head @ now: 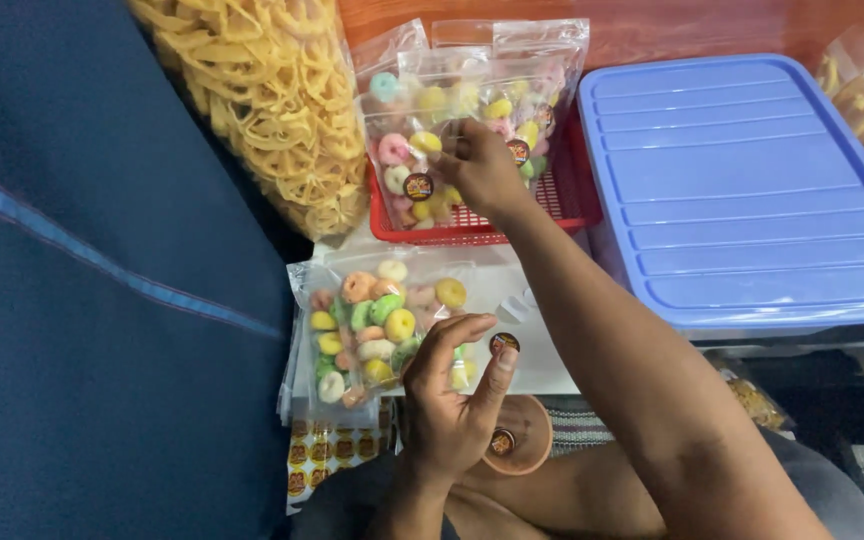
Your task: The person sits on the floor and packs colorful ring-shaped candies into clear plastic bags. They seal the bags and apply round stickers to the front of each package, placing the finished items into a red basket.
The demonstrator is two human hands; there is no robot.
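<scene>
My right hand (477, 165) reaches forward into a red basket (572, 205) and pinches a clear bag of pastel ring-shaped snacks (422, 120) that stands in it; the bag carries a small round dark sticker (418, 186). Several similar bags stand behind it. Closer to me, my left hand (447, 400) rests with curled fingers on another clear bag of coloured rings (367, 325) lying flat on a white surface (537, 360). A round dark sticker (504, 343) sits at its thumb tip.
A large bag of yellow fried crisps (272, 100) leans at the back left. A blue plastic box lid (742, 180) fills the right. A sheet of round stickers (337, 450) and a brown round holder (527, 440) lie near my knees. Dark blue cloth (102, 300) covers the left.
</scene>
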